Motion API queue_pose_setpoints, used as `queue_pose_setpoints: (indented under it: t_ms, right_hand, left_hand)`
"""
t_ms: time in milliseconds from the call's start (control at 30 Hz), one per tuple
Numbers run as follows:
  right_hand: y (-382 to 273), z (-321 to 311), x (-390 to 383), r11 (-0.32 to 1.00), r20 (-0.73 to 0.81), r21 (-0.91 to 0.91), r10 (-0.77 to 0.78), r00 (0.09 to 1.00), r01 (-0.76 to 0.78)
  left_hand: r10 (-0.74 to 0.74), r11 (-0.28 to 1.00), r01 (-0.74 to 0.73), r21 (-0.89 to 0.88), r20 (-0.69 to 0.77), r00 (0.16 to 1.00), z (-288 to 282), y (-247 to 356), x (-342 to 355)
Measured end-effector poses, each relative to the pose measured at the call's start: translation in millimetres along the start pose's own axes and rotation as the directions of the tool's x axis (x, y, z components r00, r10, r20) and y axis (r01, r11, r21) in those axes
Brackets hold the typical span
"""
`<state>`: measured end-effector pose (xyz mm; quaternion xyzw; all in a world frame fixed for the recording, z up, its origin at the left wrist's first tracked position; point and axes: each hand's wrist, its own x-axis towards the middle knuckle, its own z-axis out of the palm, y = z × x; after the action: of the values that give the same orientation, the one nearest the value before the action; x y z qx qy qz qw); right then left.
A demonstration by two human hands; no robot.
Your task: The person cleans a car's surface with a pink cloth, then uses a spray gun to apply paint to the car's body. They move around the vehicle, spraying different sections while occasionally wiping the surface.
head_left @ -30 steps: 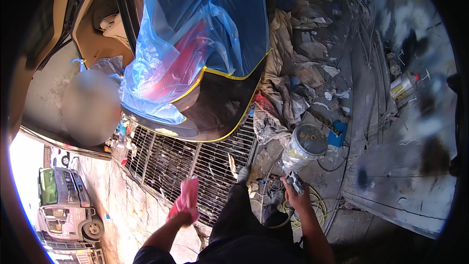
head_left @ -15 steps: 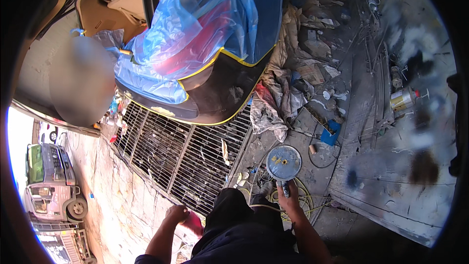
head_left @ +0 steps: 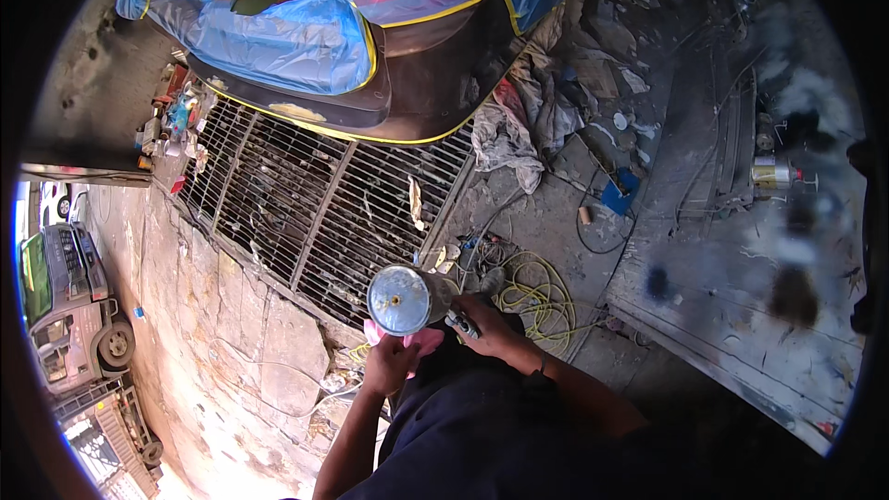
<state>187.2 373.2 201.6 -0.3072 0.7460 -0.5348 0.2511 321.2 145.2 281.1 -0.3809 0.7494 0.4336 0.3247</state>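
In my right hand [head_left: 491, 329] is a paint spray gun [head_left: 460, 322], my fingers wrapped round its handle. Its round metal cup [head_left: 398, 300] has a grey, paint-stained lid and tilts toward the left. Close under the cup, my left hand [head_left: 389, 368] is closed on a pink cloth [head_left: 426, 341], part of which shows on both sides of the fingers. Whether the cloth touches the cup I cannot tell. Ahead stands a car's dark bumper [head_left: 431, 69], edged with yellow tape below blue plastic sheeting [head_left: 278, 42].
A metal floor grating [head_left: 306, 185] lies between me and the car. Yellow hose [head_left: 542, 296] coils on the floor at my right. Crumpled masking paper [head_left: 509, 143], a blue card [head_left: 620, 190] and a metal can [head_left: 773, 173] lie farther right. A truck [head_left: 74, 287] stands outside at left.
My right hand has brought the spray gun leftward across my body. My left hand has risen with the pink cloth to meet the cup. The view has tipped down, lifting the car higher in it.
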Motion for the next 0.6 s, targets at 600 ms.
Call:
queue_pose_setpoints:
  t_ms: [600]
  right_hand:
    - [-54,92,-1,0.992,0.104,0.127,-0.027,0.994,0.014]
  left_hand:
    - [0.72,0.67,-0.627,0.399,-0.142,0.679,-13,-125,24]
